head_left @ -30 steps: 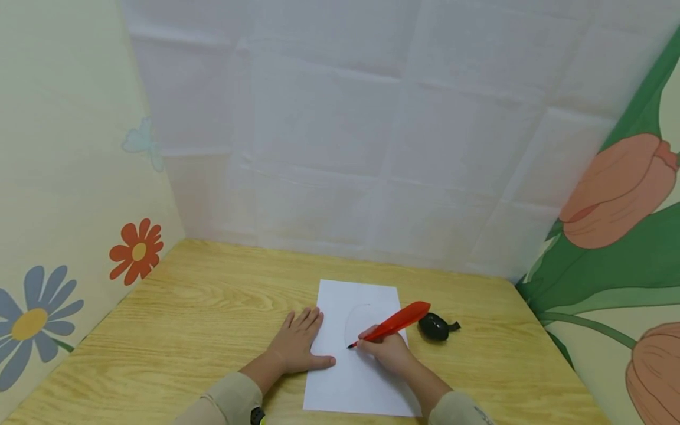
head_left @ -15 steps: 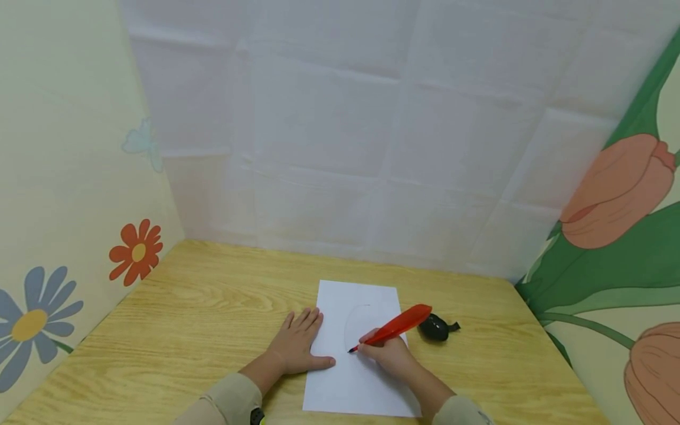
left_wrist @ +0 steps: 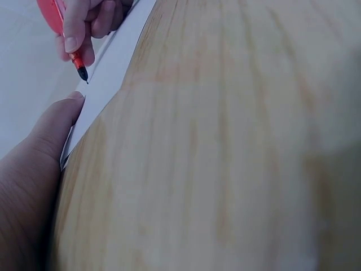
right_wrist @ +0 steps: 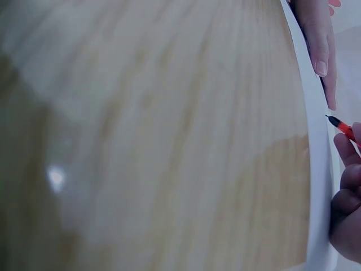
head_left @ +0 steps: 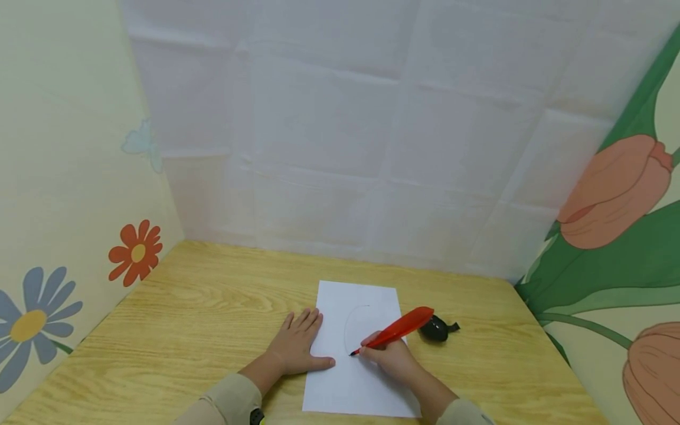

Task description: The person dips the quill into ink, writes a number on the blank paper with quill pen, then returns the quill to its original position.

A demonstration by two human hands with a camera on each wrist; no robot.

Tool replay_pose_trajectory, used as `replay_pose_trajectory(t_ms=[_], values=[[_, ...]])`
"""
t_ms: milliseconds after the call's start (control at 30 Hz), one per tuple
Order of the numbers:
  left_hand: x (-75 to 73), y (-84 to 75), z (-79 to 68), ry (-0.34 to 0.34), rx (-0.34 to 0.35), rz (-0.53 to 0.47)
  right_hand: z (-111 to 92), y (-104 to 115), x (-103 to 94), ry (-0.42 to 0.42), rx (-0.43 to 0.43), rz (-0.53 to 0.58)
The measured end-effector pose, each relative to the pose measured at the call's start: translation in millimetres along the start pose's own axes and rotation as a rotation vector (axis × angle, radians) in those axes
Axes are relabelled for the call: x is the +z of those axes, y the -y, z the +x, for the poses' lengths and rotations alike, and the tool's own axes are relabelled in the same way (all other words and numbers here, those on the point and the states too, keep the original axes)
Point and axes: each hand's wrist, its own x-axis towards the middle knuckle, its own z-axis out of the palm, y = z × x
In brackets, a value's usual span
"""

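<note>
A white sheet of paper [head_left: 340, 392] lies on the wooden table [head_left: 223, 307]. My left hand [head_left: 297, 348] rests flat at its left edge, fingers spread and thumb on the sheet. My right hand [head_left: 390, 357] pinches a red feather-shaped pen [head_left: 404, 324] low on its shaft, over the right half of the paper. Its black tip points down to the left, at the lower end of a thin curved line [head_left: 345, 330] that bows leftward. In the left wrist view the pen [left_wrist: 78, 61] shows a fine point just beyond the left thumb [left_wrist: 56, 121].
Right of the paper sits a glossy black rounded object [head_left: 435, 329] with a short tab, partly behind the feather. A white cloth [head_left: 319, 130] hangs along the table's back edge. Flower-printed sheets flank both sides, with a red flower [head_left: 137, 254] at left.
My right hand and the pen have moved slightly down and right, and the curved line has grown longer at its lower end. The left hand has stayed in place.
</note>
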Motion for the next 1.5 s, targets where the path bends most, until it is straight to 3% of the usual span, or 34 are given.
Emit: replay_pose_trajectory(t_ms=[500, 1500], values=[[0.2, 0.2, 0.1, -0.011, 0.002, -0.018, -3.6, -4.9, -1.2, -0.016, -0.06, 0.044], [-3.5, -2.8, -0.4, 0.021, -0.014, 0.006, -10.3, -9.0, -9.4, -0.018, -0.037, 0.02]])
